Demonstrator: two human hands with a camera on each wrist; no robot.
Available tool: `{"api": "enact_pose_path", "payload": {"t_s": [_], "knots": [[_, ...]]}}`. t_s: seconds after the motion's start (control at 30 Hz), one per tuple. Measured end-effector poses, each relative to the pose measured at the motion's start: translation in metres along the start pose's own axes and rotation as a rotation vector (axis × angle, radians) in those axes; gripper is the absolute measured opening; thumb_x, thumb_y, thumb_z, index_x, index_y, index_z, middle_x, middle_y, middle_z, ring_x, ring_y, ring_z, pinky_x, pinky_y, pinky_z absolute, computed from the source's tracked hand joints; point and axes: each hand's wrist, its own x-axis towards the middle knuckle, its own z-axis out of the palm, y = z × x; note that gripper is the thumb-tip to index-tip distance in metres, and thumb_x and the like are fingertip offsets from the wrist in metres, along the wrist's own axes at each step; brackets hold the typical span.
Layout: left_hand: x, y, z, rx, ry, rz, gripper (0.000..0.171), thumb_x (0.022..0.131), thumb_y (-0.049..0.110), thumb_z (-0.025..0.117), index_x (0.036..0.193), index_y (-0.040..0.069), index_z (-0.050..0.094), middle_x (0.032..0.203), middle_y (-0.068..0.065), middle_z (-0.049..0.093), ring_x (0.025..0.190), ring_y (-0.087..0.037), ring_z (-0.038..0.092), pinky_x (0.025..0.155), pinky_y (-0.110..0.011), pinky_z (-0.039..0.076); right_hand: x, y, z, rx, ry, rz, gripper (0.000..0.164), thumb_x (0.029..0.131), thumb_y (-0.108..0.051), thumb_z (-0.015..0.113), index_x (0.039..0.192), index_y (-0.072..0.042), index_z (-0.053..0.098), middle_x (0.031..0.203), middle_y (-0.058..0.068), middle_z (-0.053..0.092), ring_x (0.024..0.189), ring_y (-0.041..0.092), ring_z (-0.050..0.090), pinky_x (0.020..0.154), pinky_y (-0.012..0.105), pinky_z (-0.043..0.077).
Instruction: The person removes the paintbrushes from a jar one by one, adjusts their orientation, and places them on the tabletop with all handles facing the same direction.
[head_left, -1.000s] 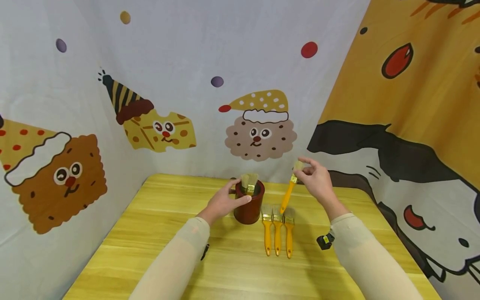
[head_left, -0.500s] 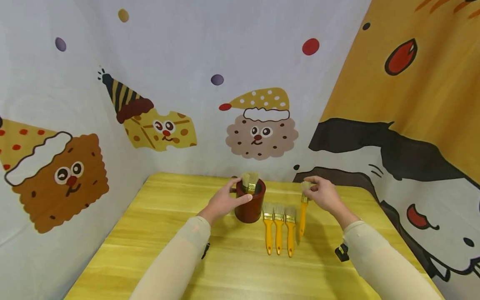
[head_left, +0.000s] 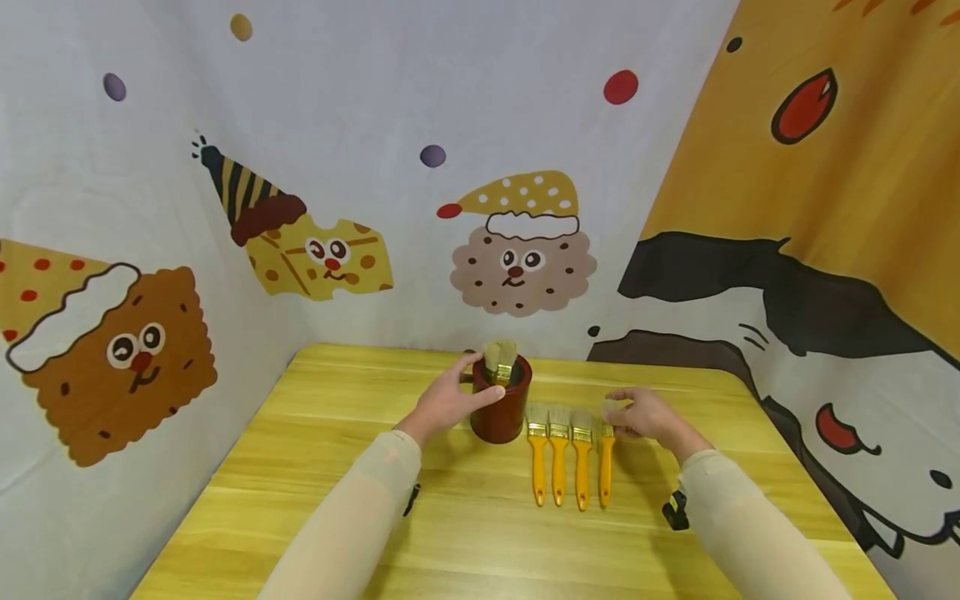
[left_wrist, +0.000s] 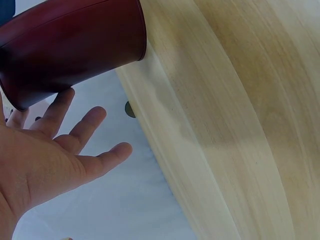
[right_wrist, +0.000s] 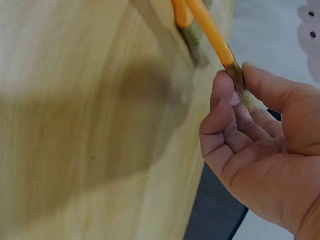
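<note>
My left hand [head_left: 447, 404] holds a dark red cup [head_left: 501, 419], thumb on its front and fingers at its far left side; in the left wrist view, the remaining fingers spread out below the cup [left_wrist: 75, 45]. Paintbrush bristles [head_left: 500, 354] stick up out of the cup. To its right, three yellow-handled paintbrushes [head_left: 558, 467] lie side by side, bristles away from me. At the right end of that row, my right hand [head_left: 648, 417] pinches another paintbrush [head_left: 607, 475] by its bristle end; the right wrist view shows thumb and fingertips on this brush [right_wrist: 215, 37].
The wooden table [head_left: 465, 542] carries everything. A black strap-like item [head_left: 676, 510] shows beside the right sleeve, and a small dark piece [head_left: 411, 500] beside the left. A cartoon-printed cloth [head_left: 337, 125] rises behind the table and along both sides.
My right hand has moved right, then down with its paintbrush, which now lines up beside the three on the table. The left hand stays on the cup.
</note>
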Motion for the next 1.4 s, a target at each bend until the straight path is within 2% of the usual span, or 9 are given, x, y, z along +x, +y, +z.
{"api": "enact_pose_path", "payload": {"t_s": [0.17, 0.33, 0.43, 0.6, 0.9, 1.13, 1.4], "knots": [[-0.001, 0.001, 0.000, 0.008, 0.006, 0.003, 0.084, 0.089, 0.070, 0.077, 0.160, 0.051, 0.038, 0.161, -0.009, 0.054, 0.144, -0.037, 0.057, 0.112, -0.063, 0.050, 0.003, 0.010, 0.000, 0.006, -0.010, 0.031, 0.063, 0.106, -0.017, 0.069, 0.158, 0.009, 0.042, 0.089, 0.014, 0.075, 0.070, 0.019, 0.065, 0.071, 0.038, 0.059], [-0.002, 0.002, -0.001, -0.001, 0.003, 0.011, 0.082, 0.090, 0.068, 0.077, 0.161, 0.051, 0.039, 0.160, -0.009, 0.055, 0.144, -0.037, 0.057, 0.112, -0.063, 0.050, 0.005, 0.016, 0.003, -0.005, -0.012, 0.019, 0.061, 0.106, -0.015, 0.069, 0.156, 0.010, 0.044, 0.109, 0.019, 0.074, 0.085, 0.022, 0.073, 0.081, 0.040, 0.063], [-0.002, 0.002, -0.001, 0.004, 0.004, 0.007, 0.084, 0.090, 0.068, 0.077, 0.161, 0.050, 0.038, 0.160, -0.010, 0.055, 0.144, -0.038, 0.057, 0.113, -0.063, 0.049, 0.006, 0.018, 0.006, -0.037, -0.011, 0.004, 0.059, 0.106, -0.015, 0.069, 0.155, 0.010, 0.046, 0.117, 0.021, 0.073, 0.089, 0.021, 0.073, 0.084, 0.041, 0.063], [-0.001, 0.001, -0.001, 0.016, -0.002, 0.010, 0.088, 0.087, 0.073, 0.076, 0.163, 0.048, 0.037, 0.162, -0.010, 0.053, 0.146, -0.039, 0.055, 0.113, -0.063, 0.049, 0.007, 0.020, 0.008, -0.090, -0.016, -0.003, 0.057, 0.106, -0.015, 0.069, 0.153, 0.010, 0.049, 0.122, 0.023, 0.072, 0.094, 0.021, 0.072, 0.086, 0.041, 0.063], [-0.003, 0.003, -0.002, 0.015, 0.005, 0.012, 0.088, 0.088, 0.073, 0.076, 0.162, 0.048, 0.037, 0.162, -0.009, 0.053, 0.145, -0.037, 0.056, 0.112, -0.063, 0.050, 0.017, 0.028, 0.010, -0.112, -0.017, -0.006, 0.053, 0.105, -0.015, 0.071, 0.149, 0.009, 0.055, 0.134, 0.031, 0.066, 0.106, 0.027, 0.074, 0.091, 0.045, 0.064], [-0.003, 0.001, -0.001, 0.009, 0.007, 0.016, 0.087, 0.088, 0.072, 0.076, 0.162, 0.049, 0.037, 0.161, -0.010, 0.053, 0.145, -0.037, 0.057, 0.112, -0.063, 0.050, 0.017, 0.029, 0.010, -0.146, -0.009, -0.023, 0.052, 0.105, -0.020, 0.072, 0.148, 0.005, 0.058, 0.146, 0.038, 0.057, 0.127, 0.046, 0.066, 0.099, 0.051, 0.061], [-0.002, 0.001, -0.001, 0.001, 0.003, 0.019, 0.087, 0.088, 0.071, 0.076, 0.163, 0.049, 0.037, 0.160, -0.010, 0.054, 0.145, -0.041, 0.056, 0.112, -0.064, 0.049, 0.015, 0.030, 0.012, -0.145, -0.004, -0.046, 0.051, 0.105, -0.023, 0.071, 0.148, 0.003, 0.060, 0.150, 0.036, 0.055, 0.136, 0.051, 0.058, 0.104, 0.053, 0.058]]}}
